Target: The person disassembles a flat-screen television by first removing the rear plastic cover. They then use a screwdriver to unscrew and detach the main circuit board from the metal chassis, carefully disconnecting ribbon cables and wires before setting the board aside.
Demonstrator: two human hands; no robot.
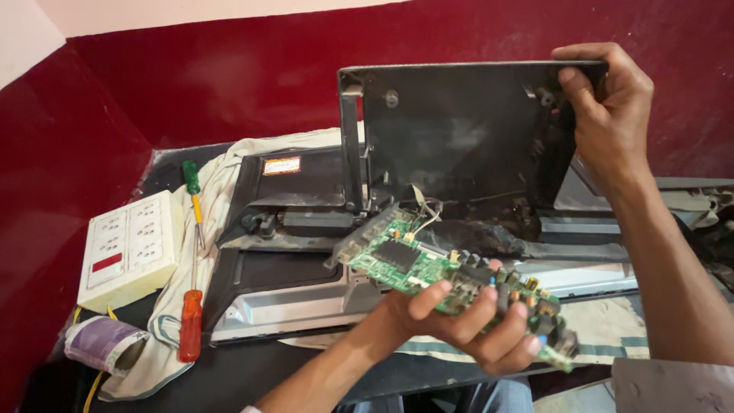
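Observation:
My left hand grips a green circuit board from below, holding it tilted above the near edge of an opened flat screen chassis. Thin wires run from the board's far end toward the chassis. Higher up, my right hand clasps the top right corner of a dark, dusty metal cover plate, which stands raised and upright over the chassis.
A white switch and socket box sits at the left on the dark table. Beside it lie a green-handled screwdriver and an orange-handled one on a pale cloth. A tape roll rests near the front left. Red walls surround the table.

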